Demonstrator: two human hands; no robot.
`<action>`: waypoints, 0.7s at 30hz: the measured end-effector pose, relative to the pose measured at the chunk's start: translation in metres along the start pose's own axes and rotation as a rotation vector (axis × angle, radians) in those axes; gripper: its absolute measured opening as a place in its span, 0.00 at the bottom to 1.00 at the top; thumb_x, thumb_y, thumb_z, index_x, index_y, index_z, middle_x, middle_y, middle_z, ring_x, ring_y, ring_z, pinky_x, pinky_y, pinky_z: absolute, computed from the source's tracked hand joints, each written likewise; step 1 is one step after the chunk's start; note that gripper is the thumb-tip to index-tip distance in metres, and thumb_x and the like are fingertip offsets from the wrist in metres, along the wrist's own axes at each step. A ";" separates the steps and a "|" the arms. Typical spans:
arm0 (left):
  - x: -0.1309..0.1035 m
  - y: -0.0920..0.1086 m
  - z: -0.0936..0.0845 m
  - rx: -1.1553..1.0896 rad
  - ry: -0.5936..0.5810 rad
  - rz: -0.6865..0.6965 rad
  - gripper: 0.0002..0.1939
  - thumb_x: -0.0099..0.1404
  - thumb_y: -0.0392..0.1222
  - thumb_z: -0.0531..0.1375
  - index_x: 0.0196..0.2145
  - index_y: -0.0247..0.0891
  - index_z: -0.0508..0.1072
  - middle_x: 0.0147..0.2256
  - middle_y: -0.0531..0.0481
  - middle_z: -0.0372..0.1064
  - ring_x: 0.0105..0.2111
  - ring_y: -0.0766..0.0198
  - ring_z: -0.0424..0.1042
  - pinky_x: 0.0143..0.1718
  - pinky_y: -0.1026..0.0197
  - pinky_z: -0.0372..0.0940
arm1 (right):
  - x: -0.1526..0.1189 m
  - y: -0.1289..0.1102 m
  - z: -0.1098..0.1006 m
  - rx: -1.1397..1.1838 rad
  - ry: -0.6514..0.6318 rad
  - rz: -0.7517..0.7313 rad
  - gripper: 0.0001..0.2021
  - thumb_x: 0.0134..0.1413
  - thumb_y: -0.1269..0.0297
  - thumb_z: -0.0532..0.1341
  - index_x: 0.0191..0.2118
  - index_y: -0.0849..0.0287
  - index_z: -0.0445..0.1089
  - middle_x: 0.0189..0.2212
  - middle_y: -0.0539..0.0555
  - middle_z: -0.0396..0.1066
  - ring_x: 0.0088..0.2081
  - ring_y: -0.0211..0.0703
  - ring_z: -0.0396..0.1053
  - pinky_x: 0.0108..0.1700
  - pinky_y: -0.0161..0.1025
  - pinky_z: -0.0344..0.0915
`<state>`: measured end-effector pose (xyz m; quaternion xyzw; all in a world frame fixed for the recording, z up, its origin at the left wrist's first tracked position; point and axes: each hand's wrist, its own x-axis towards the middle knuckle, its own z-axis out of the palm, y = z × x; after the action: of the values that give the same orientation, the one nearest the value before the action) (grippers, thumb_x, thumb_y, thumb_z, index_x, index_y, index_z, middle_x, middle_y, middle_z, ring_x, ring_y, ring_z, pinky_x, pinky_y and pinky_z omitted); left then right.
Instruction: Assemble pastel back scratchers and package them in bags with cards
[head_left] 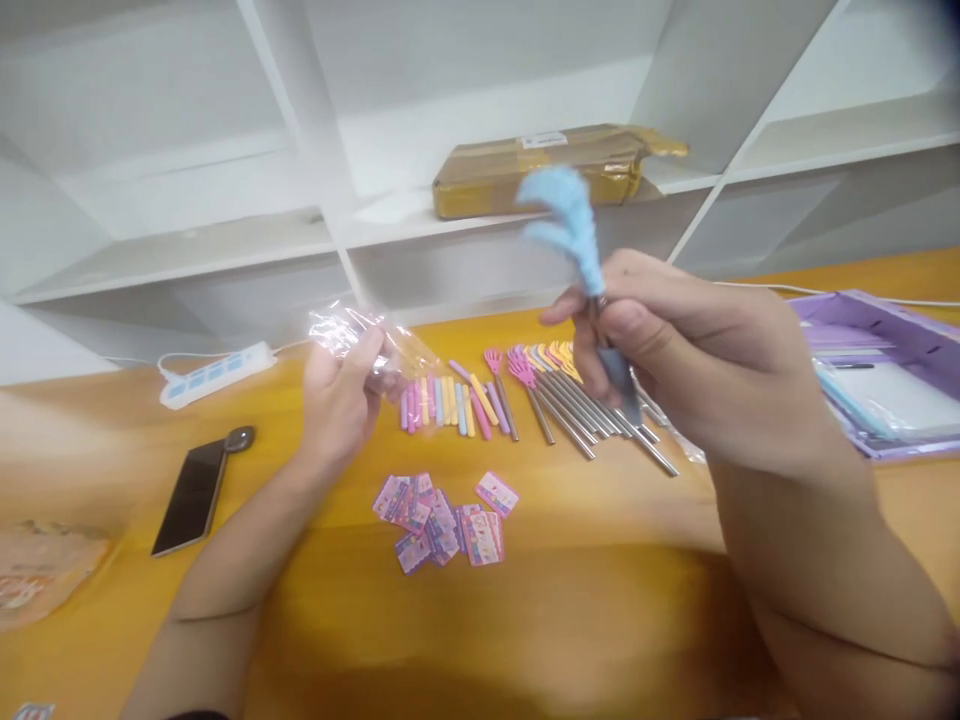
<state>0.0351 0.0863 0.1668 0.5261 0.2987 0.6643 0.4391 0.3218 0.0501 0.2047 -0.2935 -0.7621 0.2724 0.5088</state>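
Observation:
My right hand [675,350] is raised over the table, its thumb and fingers closed round the metal shaft of a blue claw-shaped tool [574,225]. The claw points up and is slightly blurred. On the left, my left hand [341,390] pinches a clear plastic bag [356,335], which spreads to the right over some coloured sticks [457,400]. Behind and below my right hand lie metal rods [570,405] with pink, yellow and blue claw heads. A pink claw tool [521,370] lies at their left. Small printed cards [439,525] are spread nearer to me.
A taped cardboard box [480,185] sits on the white shelf. A power strip [217,375], a black phone-like slab [191,495] and a dark mouse-like object [240,438] lie left. At right is a purple box [919,330]; an orange-printed bag [45,570] lies far left.

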 end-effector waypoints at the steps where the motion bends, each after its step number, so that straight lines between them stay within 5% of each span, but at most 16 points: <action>1: 0.001 0.004 -0.001 0.015 -0.010 0.018 0.18 0.61 0.50 0.78 0.34 0.40 0.75 0.29 0.54 0.70 0.23 0.70 0.66 0.21 0.67 0.64 | -0.002 -0.005 -0.002 -0.079 -0.033 -0.041 0.15 0.78 0.56 0.59 0.40 0.52 0.81 0.29 0.52 0.67 0.29 0.39 0.66 0.29 0.39 0.63; 4: 0.004 0.012 -0.007 0.049 0.019 0.130 0.18 0.57 0.48 0.81 0.36 0.40 0.78 0.32 0.53 0.74 0.29 0.68 0.74 0.27 0.67 0.72 | -0.005 -0.014 -0.007 -0.227 -0.145 -0.126 0.16 0.78 0.61 0.59 0.35 0.54 0.78 0.30 0.52 0.68 0.28 0.35 0.65 0.28 0.37 0.62; 9: 0.005 0.017 -0.011 0.050 0.081 0.236 0.17 0.56 0.46 0.82 0.35 0.41 0.80 0.32 0.55 0.75 0.27 0.71 0.75 0.27 0.68 0.73 | -0.009 -0.015 -0.009 -0.340 -0.331 -0.246 0.11 0.77 0.62 0.60 0.48 0.54 0.81 0.40 0.55 0.76 0.38 0.39 0.76 0.38 0.37 0.71; 21: 0.000 0.017 -0.011 0.005 0.108 0.190 0.17 0.58 0.47 0.82 0.34 0.42 0.79 0.29 0.57 0.72 0.27 0.73 0.71 0.26 0.70 0.67 | -0.012 0.004 0.006 -0.512 -0.278 -0.277 0.12 0.77 0.65 0.59 0.53 0.54 0.82 0.44 0.56 0.77 0.39 0.40 0.75 0.41 0.38 0.68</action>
<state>0.0199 0.0798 0.1782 0.5169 0.2723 0.7294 0.3560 0.3210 0.0437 0.1924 -0.2653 -0.9009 0.0372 0.3415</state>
